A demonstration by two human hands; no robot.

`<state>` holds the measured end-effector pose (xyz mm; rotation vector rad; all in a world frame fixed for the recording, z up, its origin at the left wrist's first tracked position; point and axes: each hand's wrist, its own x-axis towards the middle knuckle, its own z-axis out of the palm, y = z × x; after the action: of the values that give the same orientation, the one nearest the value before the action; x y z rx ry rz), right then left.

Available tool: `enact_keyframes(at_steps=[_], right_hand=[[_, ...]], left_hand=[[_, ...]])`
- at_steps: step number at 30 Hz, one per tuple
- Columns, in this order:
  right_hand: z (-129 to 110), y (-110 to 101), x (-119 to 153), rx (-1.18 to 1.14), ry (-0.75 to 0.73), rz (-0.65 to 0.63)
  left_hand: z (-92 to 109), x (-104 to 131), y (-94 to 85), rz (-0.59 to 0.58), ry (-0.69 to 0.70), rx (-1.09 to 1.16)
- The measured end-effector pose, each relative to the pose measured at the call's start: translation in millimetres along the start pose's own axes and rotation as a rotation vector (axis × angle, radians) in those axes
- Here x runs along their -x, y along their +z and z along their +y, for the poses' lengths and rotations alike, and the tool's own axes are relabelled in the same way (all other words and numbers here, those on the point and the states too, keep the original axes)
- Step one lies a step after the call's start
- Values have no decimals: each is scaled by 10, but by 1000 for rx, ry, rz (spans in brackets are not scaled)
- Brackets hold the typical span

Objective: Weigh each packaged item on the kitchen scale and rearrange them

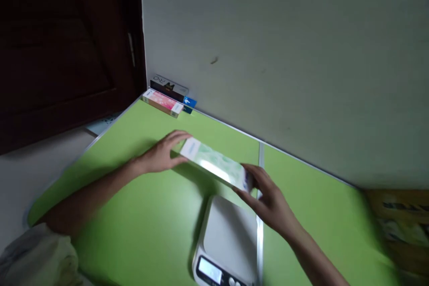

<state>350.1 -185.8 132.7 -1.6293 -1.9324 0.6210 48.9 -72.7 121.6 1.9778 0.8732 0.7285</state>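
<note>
A long, narrow carton box (217,163), pale green and white, is held up above the table between both hands. My left hand (166,152) grips its left end, thumb below and fingers over the top. On the right end my right hand (263,192) is closed in the same way. Just below the box lies a white digital kitchen scale (229,237), its small display lit and its platform bare. Print on the box is blurred.
A pink and white box (162,103) lies at the far corner of the green table (134,214), beside a dark box (167,90) and a blue one (190,102) against the wall. A metal strip crosses the tabletop. A brown carton (402,228) is at the right.
</note>
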Motion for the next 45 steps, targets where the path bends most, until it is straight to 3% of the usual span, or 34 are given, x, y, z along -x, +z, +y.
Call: enact_keyframes(at_steps=[3,6,8,10,13,17,25,28,32,34,36,38,41,45], right_hand=[[-134,436,-938,-28,-45,84],[-267,907,-1776,-57,-65,145],[-356,1161,-2183,-54,-51,170],[-422,1348,-2455,-46,-32,192],[-432,1528,-2655,-37,-19,217],[-315,1662,-2694,-41,-48,274],[-191,1779,-2694,-36,-60,306],[-280,1740,-2693,57,-14,228],[-454,1475,-2585,162,20,91],[-479,1248,-2409,154,-1,83],[-421,984,-2101,132,-17,65],[-294,709,-1653,95,-10,32],[-81,307,-793,18,74,14],[129,-132,409,-84,232,106]], left_hand=[[-446,-340,-342,328,-71,184],[-935,-735,-634,670,-115,229],[-1217,-965,-825,816,-133,219],[-1447,-1133,-983,887,-151,208],[-1717,-1262,-1087,959,-187,199],[-1962,-1285,-1029,1007,-247,177],[-2152,-1293,-993,1000,-351,91],[-2076,-1306,-1031,996,-378,62],[-1745,-1227,-1038,1041,-387,13],[-1516,-1097,-933,1040,-375,-17],[-1273,-909,-716,977,-340,-39],[-1011,-697,-415,845,-285,-40],[-561,-439,78,547,-174,-27],[155,-360,722,-113,64,-161]])
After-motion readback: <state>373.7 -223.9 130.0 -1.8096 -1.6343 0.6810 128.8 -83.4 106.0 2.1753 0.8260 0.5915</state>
